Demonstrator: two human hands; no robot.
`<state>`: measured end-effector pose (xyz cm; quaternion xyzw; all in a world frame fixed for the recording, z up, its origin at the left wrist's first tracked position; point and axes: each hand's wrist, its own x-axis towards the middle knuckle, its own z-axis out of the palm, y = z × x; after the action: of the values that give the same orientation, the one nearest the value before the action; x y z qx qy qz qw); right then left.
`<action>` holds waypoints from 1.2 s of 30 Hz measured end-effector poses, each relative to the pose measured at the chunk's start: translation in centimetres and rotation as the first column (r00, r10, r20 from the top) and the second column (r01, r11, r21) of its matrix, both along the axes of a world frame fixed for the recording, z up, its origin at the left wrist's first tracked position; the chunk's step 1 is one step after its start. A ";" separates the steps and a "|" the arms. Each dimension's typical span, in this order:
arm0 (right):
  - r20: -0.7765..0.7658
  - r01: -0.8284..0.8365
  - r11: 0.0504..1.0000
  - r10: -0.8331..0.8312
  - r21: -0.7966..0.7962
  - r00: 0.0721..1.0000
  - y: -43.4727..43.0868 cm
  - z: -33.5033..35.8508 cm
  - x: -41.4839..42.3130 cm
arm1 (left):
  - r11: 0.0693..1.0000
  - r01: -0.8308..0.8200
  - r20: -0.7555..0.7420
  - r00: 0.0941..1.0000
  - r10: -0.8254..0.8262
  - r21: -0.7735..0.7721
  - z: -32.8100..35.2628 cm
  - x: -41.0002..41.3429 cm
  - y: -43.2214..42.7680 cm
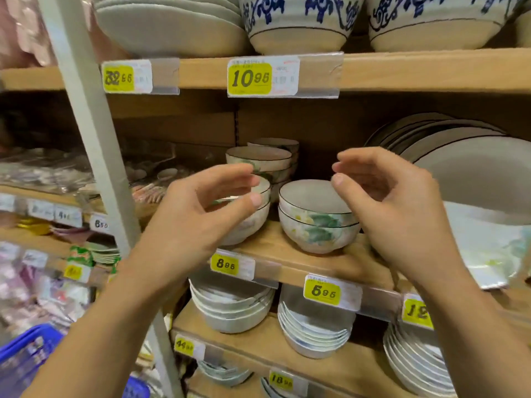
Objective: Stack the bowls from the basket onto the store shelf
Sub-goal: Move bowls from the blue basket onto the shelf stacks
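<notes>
Two floral bowls with green leaves and dark rims sit nested as a stack (317, 222) near the front of the wooden store shelf (290, 258). A second stack of the same bowls (253, 216) stands just left of it, partly hidden by my left hand (198, 216). More of these bowls (263, 160) are stacked further back. My left hand hovers in front of the left stack, fingers loosely curved, holding nothing. My right hand (396, 202) hangs to the right of the leaf stack, fingers relaxed and empty. A blue plastic basket (26, 357) shows at the bottom left; its contents are blurred.
Large grey plates (471, 173) lean at the right of the same shelf. Blue-patterned big bowls (298, 21) fill the shelf above. White bowls (232, 305) and dishes (313, 331) sit on the shelf below. A white upright post (94, 133) crosses the left side.
</notes>
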<state>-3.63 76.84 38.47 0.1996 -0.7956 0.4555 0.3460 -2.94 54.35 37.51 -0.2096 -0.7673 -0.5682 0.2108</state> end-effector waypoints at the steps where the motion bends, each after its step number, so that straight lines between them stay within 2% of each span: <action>1: -0.017 -0.055 0.993 0.053 -0.107 0.998 -0.8 -1.0 0.7 | 0.997 -0.013 0.000 1.000 0.013 0.080 -0.9 1.0 -0.6; 3: -0.016 -0.161 0.952 0.162 -0.261 0.987 -2.8 -3.1 2.0 | 0.982 -0.027 0.029 0.999 0.022 0.189 -2.9 3.0 -2.1; 5: 0.027 -0.237 0.907 0.262 -0.349 0.965 -5.3 -5.3 3.0 | 0.962 -0.054 0.095 0.995 0.029 0.267 -5.1 4.7 -4.0; 9: 0.192 -0.268 0.892 0.353 -0.364 0.916 -11.4 -10.0 4.4 | 0.874 -0.234 0.257 0.957 0.132 0.426 -9.7 8.3 -9.8; 11: 0.301 -0.251 0.899 0.366 -0.358 0.881 -14.7 -12.5 4.9 | 0.834 -0.345 0.348 0.916 0.199 0.431 -12.2 10.1 -13.6; 13: 0.416 -0.255 0.905 0.388 -0.341 0.822 -18.4 -15.1 5.5 | 0.819 -0.437 0.456 0.854 0.249 0.371 -14.8 11.9 -17.8; 16: 0.560 -0.290 0.916 0.400 -0.277 0.726 -24.0 -19.8 6.1 | 0.815 -0.545 0.580 0.735 0.351 0.197 -19.0 14.4 -23.9; 21: 0.788 -0.373 0.916 0.340 -0.152 0.514 -32.2 -28.2 6.7 | 0.742 -0.667 0.718 0.550 0.427 0.070 -25.2 17.2 -31.8; 23: 0.838 -0.417 0.905 0.288 -0.081 0.464 -35.0 -31.1 6.8 | 0.735 -0.679 0.749 0.487 0.449 0.001 -27.3 17.8 -34.2; 28: 0.909 -0.497 0.861 0.118 0.107 0.400 -40.8 -36.8 5.7 | 0.756 -0.636 0.775 0.396 0.493 -0.156 -31.0 16.8 -38.9; 33: 0.941 -0.557 0.803 -0.016 0.214 0.338 -45.7 -42.3 3.1 | 0.787 -0.521 0.781 0.316 0.538 -0.331 -34.8 13.3 -42.2; 36: 0.940 -0.626 0.721 -0.106 0.297 0.324 -48.3 -45.3 1.8 | 0.798 -0.405 0.765 0.288 0.575 -0.447 -36.2 10.5 -43.5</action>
<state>-1.82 28.56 -6.88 0.1495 -0.8989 0.2472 -0.3293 7.60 10.86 1.28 0.3414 -0.8319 -0.4322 -0.0672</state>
